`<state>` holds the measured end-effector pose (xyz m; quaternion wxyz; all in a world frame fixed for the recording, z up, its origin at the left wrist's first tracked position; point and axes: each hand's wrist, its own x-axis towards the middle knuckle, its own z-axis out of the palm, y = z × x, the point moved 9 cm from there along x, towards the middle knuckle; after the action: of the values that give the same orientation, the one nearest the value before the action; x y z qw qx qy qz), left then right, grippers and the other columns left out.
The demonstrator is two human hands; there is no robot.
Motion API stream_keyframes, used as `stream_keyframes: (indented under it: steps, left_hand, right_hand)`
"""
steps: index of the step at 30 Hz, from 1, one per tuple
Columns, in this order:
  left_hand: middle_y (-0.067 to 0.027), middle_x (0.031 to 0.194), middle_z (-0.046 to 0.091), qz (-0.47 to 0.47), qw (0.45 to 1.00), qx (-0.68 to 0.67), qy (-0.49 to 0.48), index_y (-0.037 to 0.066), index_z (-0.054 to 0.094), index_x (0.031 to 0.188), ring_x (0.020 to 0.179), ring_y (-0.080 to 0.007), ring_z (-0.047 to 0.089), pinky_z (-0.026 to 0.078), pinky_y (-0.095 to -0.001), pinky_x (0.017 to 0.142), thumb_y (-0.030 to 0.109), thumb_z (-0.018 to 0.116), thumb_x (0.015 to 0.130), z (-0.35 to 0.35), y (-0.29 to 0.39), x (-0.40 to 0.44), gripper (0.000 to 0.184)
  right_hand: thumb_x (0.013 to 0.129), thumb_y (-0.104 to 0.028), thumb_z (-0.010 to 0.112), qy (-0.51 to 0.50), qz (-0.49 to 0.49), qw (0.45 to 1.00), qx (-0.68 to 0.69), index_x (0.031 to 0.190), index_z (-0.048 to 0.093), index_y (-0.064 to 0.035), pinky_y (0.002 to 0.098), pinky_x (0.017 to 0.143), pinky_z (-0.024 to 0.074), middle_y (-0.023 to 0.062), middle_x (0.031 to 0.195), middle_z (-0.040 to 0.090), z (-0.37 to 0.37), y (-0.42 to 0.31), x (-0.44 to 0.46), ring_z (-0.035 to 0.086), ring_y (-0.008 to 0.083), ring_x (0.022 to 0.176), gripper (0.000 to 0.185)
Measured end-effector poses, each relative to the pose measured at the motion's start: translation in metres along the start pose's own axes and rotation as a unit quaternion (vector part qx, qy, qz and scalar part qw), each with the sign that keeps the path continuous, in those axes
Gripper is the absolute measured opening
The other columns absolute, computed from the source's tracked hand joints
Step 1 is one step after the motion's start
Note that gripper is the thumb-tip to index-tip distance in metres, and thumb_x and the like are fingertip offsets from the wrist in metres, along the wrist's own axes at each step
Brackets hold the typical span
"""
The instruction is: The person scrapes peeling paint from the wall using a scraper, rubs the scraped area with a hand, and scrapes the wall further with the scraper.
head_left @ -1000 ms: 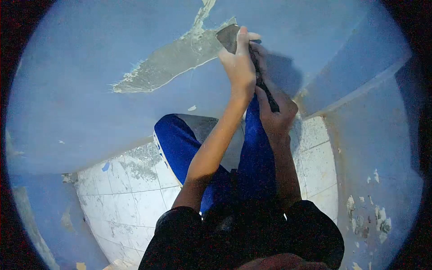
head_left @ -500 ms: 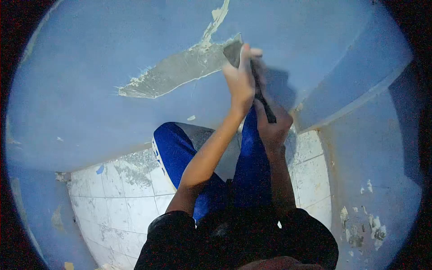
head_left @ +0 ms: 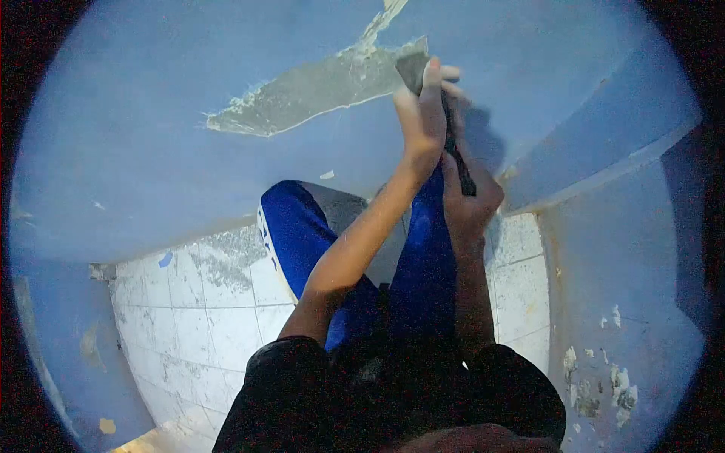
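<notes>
Your left hand (head_left: 419, 124) and right hand (head_left: 477, 202), gripping the scraper (head_left: 411, 73), had shifted toward two o'clock in view; scraping the patch (head_left: 317, 92) seemed underway, likely needing steady pressure next.

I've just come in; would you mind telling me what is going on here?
A person grips a flat-bladed tool two-handed: the left hand near the blade, the right hand around the handle's lower end. The blade is over the right end of a bare grey patch on the blue wall.

Left fingers (head_left: 433, 74) and right fingers (head_left: 451, 178) around a dark scraper (head_left: 412, 71).
</notes>
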<state>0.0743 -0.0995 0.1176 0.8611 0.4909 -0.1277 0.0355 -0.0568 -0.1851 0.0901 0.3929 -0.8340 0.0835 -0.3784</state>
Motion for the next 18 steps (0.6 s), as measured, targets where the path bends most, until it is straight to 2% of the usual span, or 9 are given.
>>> stream_keyframes:
  steps: [2, 4, 6, 9, 12, 15, 18]
  left_hand:
    - [-0.0063, 0.056, 0.058, 0.033, 0.999, 0.025, 0.006, -0.001, 0.060, 0.084, 0.042, -0.0113, 0.051, 0.039, -0.0241, 0.039, 0.037, 0.051, 0.094, -0.003, -0.004, 0.008, 0.040]
    - [-0.0060, 0.056, 0.058, 0.012, 1.000, 0.001, -0.018, 0.000, 0.059, 0.083, 0.044, -0.0112, 0.052, 0.040, -0.0246, 0.040, 0.037, 0.053, 0.093, 0.006, 0.011, 0.014, 0.040]
    - [-0.0057, 0.056, 0.057, -0.007, 0.999, -0.027, -0.030, 0.000, 0.059, 0.081, 0.044, -0.0111, 0.052, 0.040, -0.0244, 0.040, 0.037, 0.053, 0.093, 0.018, 0.024, 0.013, 0.040]
    - [-0.0057, 0.054, 0.056, 0.047, 0.999, -0.011, -0.019, 0.000, 0.060, 0.081, 0.040, -0.0114, 0.050, 0.039, -0.0252, 0.038, 0.036, 0.053, 0.093, 0.004, 0.010, 0.008, 0.039]
    - [-0.0019, 0.057, 0.055, 0.013, 1.000, 0.007, -0.027, 0.001, 0.064, 0.084, 0.045, -0.0099, 0.049, 0.037, -0.0230, 0.042, 0.039, 0.054, 0.092, 0.003, 0.005, 0.001, 0.040]
    - [-0.0021, 0.058, 0.056, -0.013, 1.000, -0.019, -0.016, 0.002, 0.064, 0.083, 0.046, -0.0093, 0.050, 0.037, -0.0226, 0.043, 0.041, 0.055, 0.091, 0.010, 0.008, 0.008, 0.041]
    - [-0.0027, 0.057, 0.056, 0.020, 1.000, 0.015, 0.009, 0.002, 0.065, 0.081, 0.044, -0.0097, 0.049, 0.037, -0.0230, 0.041, 0.041, 0.055, 0.091, 0.004, 0.007, 0.008, 0.041]
  right_hand:
    - [0.080, -0.009, 0.070, 0.017, -0.023, 1.000, 0.001, 0.104, 0.067, 0.0010, 0.0295, 0.070, 0.0503, 0.0186, 0.088, 0.069, 0.003, -0.003, 0.014, 0.067, 0.0190, 0.076, 0.026]
    - [0.080, -0.009, 0.071, 0.047, -0.062, 0.996, 0.033, 0.104, 0.068, 0.0008, 0.0294, 0.068, 0.0501, 0.0185, 0.086, 0.069, 0.000, -0.014, 0.020, 0.067, 0.0185, 0.073, 0.026]
    - [0.079, -0.008, 0.071, 0.052, -0.058, 0.996, 0.030, 0.103, 0.068, 0.0010, 0.0298, 0.066, 0.0501, 0.0184, 0.085, 0.069, -0.008, -0.020, 0.024, 0.066, 0.0185, 0.070, 0.026]
    - [0.079, -0.007, 0.070, 0.027, -0.041, 0.999, 0.013, 0.103, 0.068, 0.0013, 0.0301, 0.065, 0.0503, 0.0182, 0.085, 0.069, -0.006, -0.014, 0.012, 0.066, 0.0188, 0.069, 0.025]
    - [0.080, -0.006, 0.070, 0.028, -0.041, 0.998, 0.028, 0.103, 0.067, 0.0016, 0.0302, 0.067, 0.0506, 0.0185, 0.086, 0.069, -0.002, -0.008, 0.015, 0.066, 0.0191, 0.071, 0.025]
    - [0.080, -0.007, 0.070, 0.038, -0.047, 0.998, 0.035, 0.103, 0.067, 0.0016, 0.0301, 0.067, 0.0505, 0.0179, 0.085, 0.069, -0.006, -0.011, 0.017, 0.066, 0.0184, 0.072, 0.024]
    - [0.080, -0.007, 0.070, 0.034, -0.043, 0.998, 0.024, 0.102, 0.068, 0.0014, 0.0302, 0.066, 0.0503, 0.0171, 0.083, 0.069, -0.005, -0.009, 0.013, 0.066, 0.0175, 0.071, 0.023]
